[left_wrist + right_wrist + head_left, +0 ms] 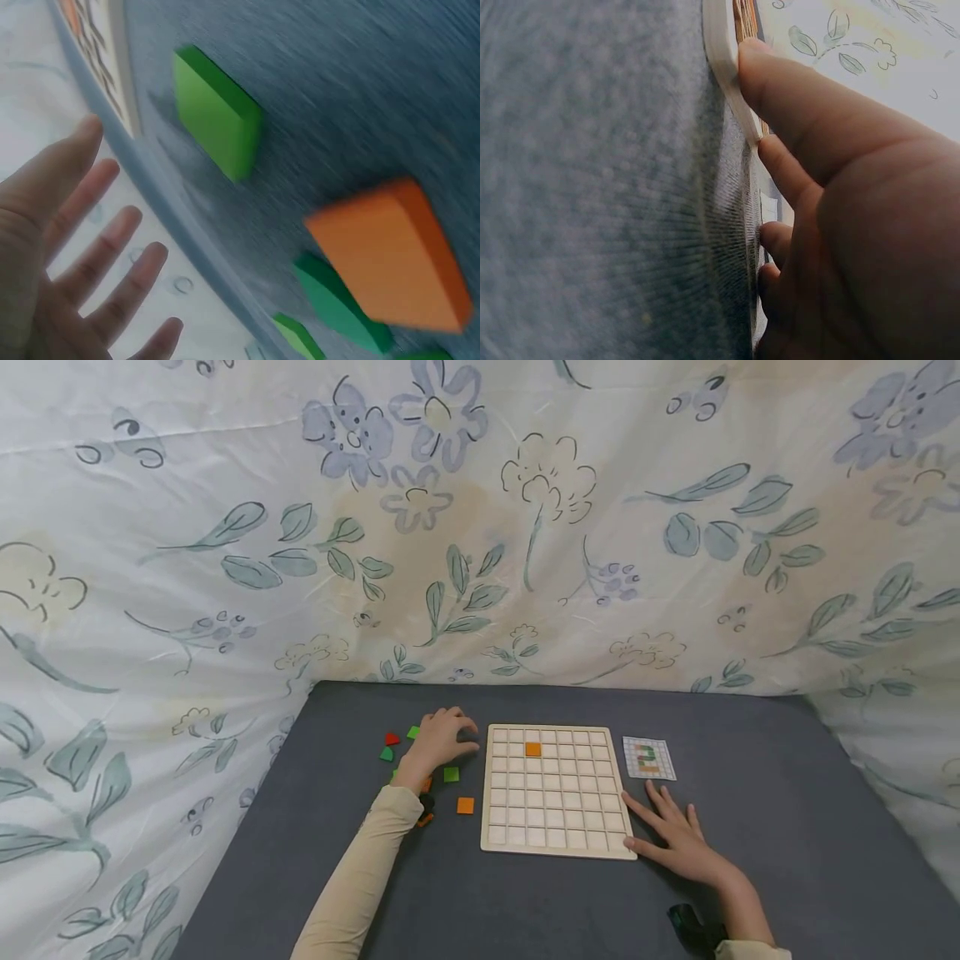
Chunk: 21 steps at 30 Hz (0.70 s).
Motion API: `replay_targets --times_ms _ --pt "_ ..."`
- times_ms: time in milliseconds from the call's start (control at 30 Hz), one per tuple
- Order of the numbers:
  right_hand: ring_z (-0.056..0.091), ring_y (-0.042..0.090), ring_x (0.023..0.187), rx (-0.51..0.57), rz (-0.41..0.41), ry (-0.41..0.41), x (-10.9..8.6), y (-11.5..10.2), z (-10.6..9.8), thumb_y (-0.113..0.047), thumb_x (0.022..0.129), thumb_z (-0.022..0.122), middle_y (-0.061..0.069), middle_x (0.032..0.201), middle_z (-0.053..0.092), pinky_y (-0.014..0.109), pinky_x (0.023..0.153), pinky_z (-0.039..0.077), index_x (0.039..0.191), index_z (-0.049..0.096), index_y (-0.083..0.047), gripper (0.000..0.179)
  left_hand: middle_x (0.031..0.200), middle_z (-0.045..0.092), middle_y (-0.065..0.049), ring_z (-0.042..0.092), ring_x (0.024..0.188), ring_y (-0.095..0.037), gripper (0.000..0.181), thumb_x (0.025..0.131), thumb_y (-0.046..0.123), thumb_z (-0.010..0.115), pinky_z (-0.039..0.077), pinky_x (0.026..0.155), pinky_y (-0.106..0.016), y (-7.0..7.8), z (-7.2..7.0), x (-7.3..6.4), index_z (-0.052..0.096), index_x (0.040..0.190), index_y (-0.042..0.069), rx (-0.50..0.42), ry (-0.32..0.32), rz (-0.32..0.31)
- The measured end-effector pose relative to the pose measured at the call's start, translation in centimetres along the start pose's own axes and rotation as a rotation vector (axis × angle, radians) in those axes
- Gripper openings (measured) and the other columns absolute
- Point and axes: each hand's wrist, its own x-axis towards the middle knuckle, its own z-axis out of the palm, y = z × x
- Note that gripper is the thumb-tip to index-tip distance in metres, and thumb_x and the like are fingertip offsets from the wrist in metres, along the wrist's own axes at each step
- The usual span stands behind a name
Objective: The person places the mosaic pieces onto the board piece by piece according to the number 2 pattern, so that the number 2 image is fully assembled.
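Observation:
My left hand [441, 739] hovers over the loose tiles at the left of the table, fingers bent a little and holding nothing. In the left wrist view its spread fingers [127, 225] are away from a green tile [214, 116] and an orange tile [394, 259]. A wooden grid board [558, 797] lies in the middle, with one orange square tile [533, 749] in its upper part. Thumb and index finger of my right hand [678, 843] touch the board's right edge; the other fingers are spread over the table.
A small pattern card [649, 758] lies right of the board. Left of it are an orange square [466, 806], a green tile [451, 774], a red piece [392, 739] and a dark green piece [386, 753]. Floral cloth [480, 527] hangs behind the grey table.

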Motion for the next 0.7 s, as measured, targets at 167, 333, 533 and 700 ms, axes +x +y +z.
replay_targets --times_ms 167,333,533,700 --pt "-0.002 0.052 0.136 -0.004 -0.008 0.013 0.0 0.0 0.0 -0.034 0.088 0.061 0.029 0.150 0.009 0.073 0.098 -0.012 0.146 0.032 -0.017 0.067 0.111 0.056 -0.003 0.051 0.104 -0.026 0.029 0.081 0.036 0.071 0.038 0.096 -0.054 -1.2 -0.4 -0.7 0.069 0.105 0.021 0.014 0.006 -0.020" --pt "-0.004 0.049 0.137 -0.001 -0.032 0.031 0.0 0.3 0.2 -0.033 0.088 0.061 0.028 0.151 0.009 0.073 0.097 -0.014 0.146 0.031 -0.017 0.067 0.111 0.057 -0.004 0.052 0.105 -0.027 0.029 0.080 0.035 0.072 0.038 0.096 -0.055 -2.3 -0.7 -1.4 0.069 0.106 0.020 0.028 0.011 -0.024" --pt "-0.003 0.050 0.137 -0.001 -0.019 0.027 -0.1 0.1 0.1 -0.034 0.088 0.061 0.029 0.150 0.009 0.073 0.098 -0.013 0.146 0.032 -0.018 0.067 0.111 0.057 -0.004 0.052 0.103 -0.028 0.028 0.081 0.034 0.072 0.038 0.095 -0.055 -3.6 -0.9 -2.0 0.069 0.105 0.021 0.036 0.017 -0.029" --pt "-0.001 0.051 0.136 -0.016 -0.006 0.018 -0.1 -0.1 0.0 -0.035 0.088 0.061 0.029 0.150 0.010 0.073 0.098 -0.011 0.146 0.032 -0.017 0.067 0.112 0.057 -0.005 0.052 0.103 -0.028 0.029 0.080 0.034 0.072 0.038 0.095 -0.056 -4.8 -1.0 -2.3 0.069 0.106 0.021 0.040 0.018 -0.038"
